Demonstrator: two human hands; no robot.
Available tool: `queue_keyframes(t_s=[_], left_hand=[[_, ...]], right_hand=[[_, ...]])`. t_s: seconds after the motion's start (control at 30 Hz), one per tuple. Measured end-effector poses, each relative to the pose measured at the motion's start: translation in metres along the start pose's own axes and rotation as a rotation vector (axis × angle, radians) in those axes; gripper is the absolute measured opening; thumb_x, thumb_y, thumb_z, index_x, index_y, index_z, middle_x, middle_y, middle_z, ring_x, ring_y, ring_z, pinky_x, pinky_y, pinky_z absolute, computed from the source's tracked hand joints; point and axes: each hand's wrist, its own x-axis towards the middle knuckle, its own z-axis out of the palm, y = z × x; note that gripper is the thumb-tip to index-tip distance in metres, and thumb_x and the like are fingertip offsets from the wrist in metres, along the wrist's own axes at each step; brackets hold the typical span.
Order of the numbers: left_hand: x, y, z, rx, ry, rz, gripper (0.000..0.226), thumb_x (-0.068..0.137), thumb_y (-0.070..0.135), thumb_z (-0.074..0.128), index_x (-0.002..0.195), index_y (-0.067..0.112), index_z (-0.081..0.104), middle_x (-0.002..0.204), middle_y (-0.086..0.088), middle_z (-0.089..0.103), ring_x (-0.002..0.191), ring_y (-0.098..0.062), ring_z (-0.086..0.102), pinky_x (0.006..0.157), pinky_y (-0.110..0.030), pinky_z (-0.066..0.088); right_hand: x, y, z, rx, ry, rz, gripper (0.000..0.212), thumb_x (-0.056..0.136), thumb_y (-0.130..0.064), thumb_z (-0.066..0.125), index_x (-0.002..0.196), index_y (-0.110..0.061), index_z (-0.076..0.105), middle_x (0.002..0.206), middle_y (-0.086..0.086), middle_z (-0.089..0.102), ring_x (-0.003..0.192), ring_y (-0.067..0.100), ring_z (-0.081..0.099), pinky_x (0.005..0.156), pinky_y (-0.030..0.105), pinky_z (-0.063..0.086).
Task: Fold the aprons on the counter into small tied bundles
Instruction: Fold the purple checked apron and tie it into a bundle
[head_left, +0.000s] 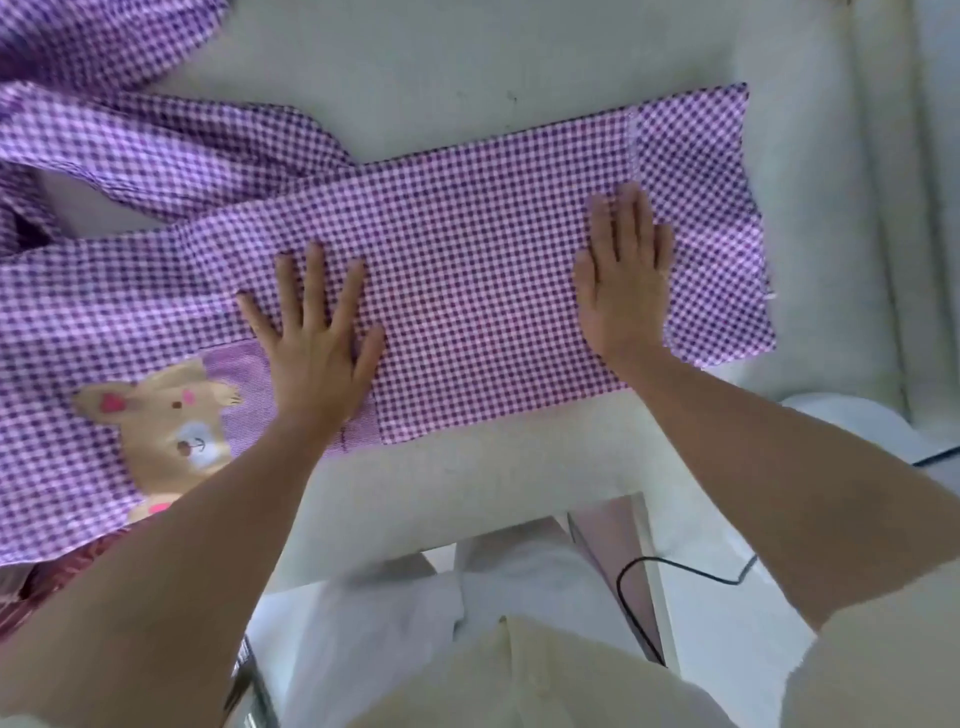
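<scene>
A purple-and-white gingham apron (467, 270) lies folded into a long band across the pale counter (467, 62). It carries a tan bear patch (171, 421) on a pocket at the left. My left hand (317, 343) presses flat on the band beside the pocket, fingers spread. My right hand (623, 280) lies flat on the band further right, fingers straight and together. The band's right end (711, 218) extends past my right hand.
More gingham cloth (130, 145) lies rumpled at the far left and top left. The counter's front edge (519, 467) runs below the band. A black cable (675, 566) and a white round object (852, 415) sit lower right. A raised white ledge (883, 208) borders the right.
</scene>
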Motion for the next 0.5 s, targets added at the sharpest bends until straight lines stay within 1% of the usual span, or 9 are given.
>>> queue_keyframes(t_s=[0.07, 0.1, 0.13, 0.17, 0.27, 0.3, 0.33, 0.4, 0.5], left_hand=[[-0.001, 0.002, -0.003, 0.007, -0.018, -0.006, 0.066, 0.096, 0.058, 0.013, 0.156, 0.03, 0.006, 0.164, -0.006, -0.001, 0.149, -0.033, -0.004, 0.111, -0.071, 0.001], [-0.001, 0.004, -0.004, 0.004, -0.018, -0.014, 0.067, 0.096, 0.058, 0.014, 0.156, 0.029, 0.009, 0.163, -0.007, 0.0, 0.149, -0.034, -0.003, 0.111, -0.071, 0.001], [0.002, 0.006, -0.005, -0.002, -0.023, -0.008, 0.068, 0.095, 0.058, 0.016, 0.156, 0.027, 0.012, 0.163, -0.008, 0.002, 0.149, -0.034, -0.002, 0.111, -0.071, 0.001], [0.005, 0.011, -0.006, -0.011, -0.017, 0.019, 0.068, 0.095, 0.058, 0.018, 0.155, 0.025, 0.016, 0.163, -0.009, 0.004, 0.149, -0.035, -0.001, 0.112, -0.07, 0.001], [0.033, 0.046, -0.012, -0.016, 0.035, 0.146, 0.066, 0.098, 0.057, 0.018, 0.155, 0.025, 0.018, 0.163, -0.009, 0.007, 0.149, -0.034, 0.003, 0.114, -0.067, 0.0], [0.043, 0.058, -0.013, -0.017, 0.035, 0.165, 0.065, 0.098, 0.057, 0.017, 0.155, 0.026, 0.016, 0.163, -0.009, 0.006, 0.149, -0.034, 0.003, 0.114, -0.066, 0.001], [0.052, 0.066, -0.013, -0.014, 0.032, 0.172, 0.065, 0.099, 0.057, 0.017, 0.156, 0.027, 0.013, 0.163, -0.009, 0.005, 0.149, -0.034, 0.002, 0.114, -0.067, 0.001], [0.061, 0.068, -0.008, 0.002, 0.014, 0.145, 0.065, 0.098, 0.057, 0.018, 0.156, 0.029, 0.007, 0.163, -0.009, 0.001, 0.149, -0.033, 0.0, 0.113, -0.068, 0.002], [0.061, 0.062, -0.001, 0.025, 0.003, 0.127, 0.066, 0.097, 0.058, 0.018, 0.155, 0.031, 0.003, 0.163, -0.008, -0.003, 0.15, -0.031, -0.004, 0.113, -0.068, 0.001]], right_hand=[[0.005, 0.037, -0.008, 0.066, 0.021, 0.28, 0.061, 0.102, -0.042, 0.012, 0.157, -0.014, 0.008, 0.164, 0.011, 0.006, 0.151, 0.027, 0.004, 0.121, 0.051, 0.008], [0.008, 0.042, -0.012, 0.098, 0.025, 0.358, 0.063, 0.102, -0.043, 0.011, 0.156, -0.012, 0.008, 0.163, 0.012, 0.006, 0.151, 0.027, 0.003, 0.12, 0.05, 0.008], [0.012, 0.036, -0.015, 0.119, 0.019, 0.358, 0.064, 0.102, -0.043, 0.011, 0.156, -0.009, 0.008, 0.163, 0.013, 0.006, 0.151, 0.027, 0.003, 0.121, 0.05, 0.008], [0.015, 0.023, -0.017, 0.131, 0.029, 0.277, 0.064, 0.102, -0.042, 0.012, 0.156, -0.007, 0.008, 0.163, 0.013, 0.007, 0.151, 0.027, 0.004, 0.121, 0.05, 0.007], [0.024, -0.036, -0.018, 0.12, 0.009, -0.178, 0.058, 0.104, -0.037, 0.018, 0.156, -0.011, 0.014, 0.163, 0.013, 0.01, 0.151, 0.028, 0.007, 0.122, 0.047, 0.006], [0.024, -0.045, -0.015, 0.088, -0.006, -0.283, 0.057, 0.104, -0.037, 0.019, 0.156, -0.014, 0.015, 0.163, 0.012, 0.011, 0.151, 0.028, 0.009, 0.122, 0.047, 0.007], [0.023, -0.045, -0.011, 0.051, -0.026, -0.322, 0.057, 0.104, -0.038, 0.019, 0.156, -0.015, 0.015, 0.163, 0.011, 0.011, 0.151, 0.027, 0.009, 0.122, 0.047, 0.008], [0.02, -0.019, -0.006, 0.009, -0.039, -0.212, 0.057, 0.104, -0.04, 0.017, 0.157, -0.017, 0.012, 0.164, 0.009, 0.008, 0.151, 0.026, 0.006, 0.122, 0.048, 0.008], [0.022, 0.046, -0.007, 0.029, 0.0, 0.2, 0.059, 0.104, -0.04, 0.016, 0.157, -0.015, 0.006, 0.164, 0.009, 0.005, 0.151, 0.025, 0.002, 0.121, 0.052, 0.009]])
